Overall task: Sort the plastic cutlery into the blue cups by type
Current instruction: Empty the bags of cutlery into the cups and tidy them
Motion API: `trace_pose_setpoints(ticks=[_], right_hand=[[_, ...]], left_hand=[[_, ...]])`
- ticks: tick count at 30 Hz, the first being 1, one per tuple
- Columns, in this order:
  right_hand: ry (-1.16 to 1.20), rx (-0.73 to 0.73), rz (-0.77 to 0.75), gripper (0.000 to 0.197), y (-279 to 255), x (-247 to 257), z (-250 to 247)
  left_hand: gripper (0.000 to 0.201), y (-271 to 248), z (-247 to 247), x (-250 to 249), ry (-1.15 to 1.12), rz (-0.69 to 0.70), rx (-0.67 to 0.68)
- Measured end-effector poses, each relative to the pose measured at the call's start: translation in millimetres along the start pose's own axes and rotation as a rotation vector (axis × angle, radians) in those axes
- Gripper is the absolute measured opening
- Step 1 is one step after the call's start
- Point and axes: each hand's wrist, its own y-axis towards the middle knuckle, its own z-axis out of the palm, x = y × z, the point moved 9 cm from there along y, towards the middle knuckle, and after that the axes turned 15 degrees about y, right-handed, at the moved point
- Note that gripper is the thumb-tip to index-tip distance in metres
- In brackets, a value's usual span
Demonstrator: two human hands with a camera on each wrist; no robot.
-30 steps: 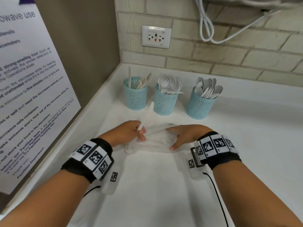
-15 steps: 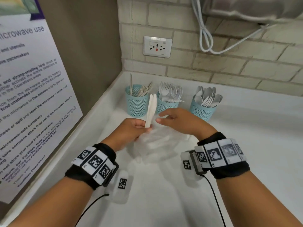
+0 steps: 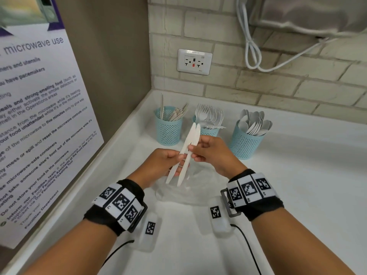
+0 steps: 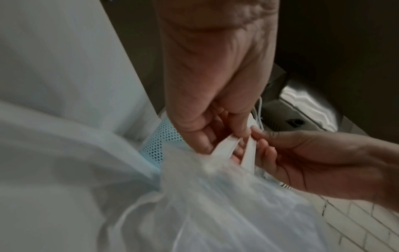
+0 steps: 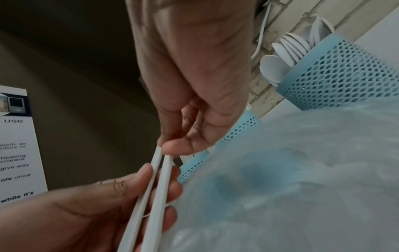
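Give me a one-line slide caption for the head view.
Both hands hold two white plastic knives above a clear bag, before three blue cups.

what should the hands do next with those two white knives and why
Probably carry the two knives to the leftmost cup. Both hands, left hand and right hand, pinch them; the middle cup holds forks, the right cup spoons.

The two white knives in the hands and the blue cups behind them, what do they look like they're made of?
Knives: likely thin matte white plastic, one-piece moulded, flat handles, no shine; both the left hand and the right hand pinch them.
Blue cups: look like light blue perforated mesh with a solid rim; from the soft sheen probably plastic, though painted metal can't be ruled out.
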Motion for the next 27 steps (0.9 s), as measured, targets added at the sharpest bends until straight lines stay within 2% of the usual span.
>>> trace_pose_setpoints(ticks=[5,9,13,16,18,19,21,23,25,27], right_hand=[[0.039,0.043,0.018,0.01,7,12,12],[0.097,-0.031,-0.033,0.006,20,35,3],[-0.027,-0.092,-0.138,0.043,35,62,0],[-0.203,-0.127,-0.223,0.058,47,86,5],[-0.22,-0.205,-0.321,0.061,53,109,1],[-0.189,-0.259,-0.397,0.061,55,122,-2],[-0.147,-0.377,-0.589,0.056,54,144,-8],[-0.235,-0.443,-0.715,0.05,54,151,-3],[-0.385,-0.427,-0.743,0.046,63,143,9],[-0.529,-0.357,-0.699,0.042,76,126,23]], left_hand=[[0.022,2,0,-21,0.03,0.095,-0.001],[0.023,4,-5,-23,0.021,0.09,0.005],[0.024,10,-21,-29,0.079,0.08,-0.064],[0.021,26,-42,-39,0.063,0.066,-0.22],[0.014,37,-71,-41,0.084,0.047,-0.464],[0.017,41,-83,-39,0.108,0.027,-0.569],[0.06,56,-93,-29,0.183,-0.039,-0.633],[0.101,72,-89,-19,0.236,-0.109,-0.575],[0.124,89,-82,-7,0.218,-0.141,-0.517],[0.139,104,-78,3,0.162,-0.125,-0.484]])
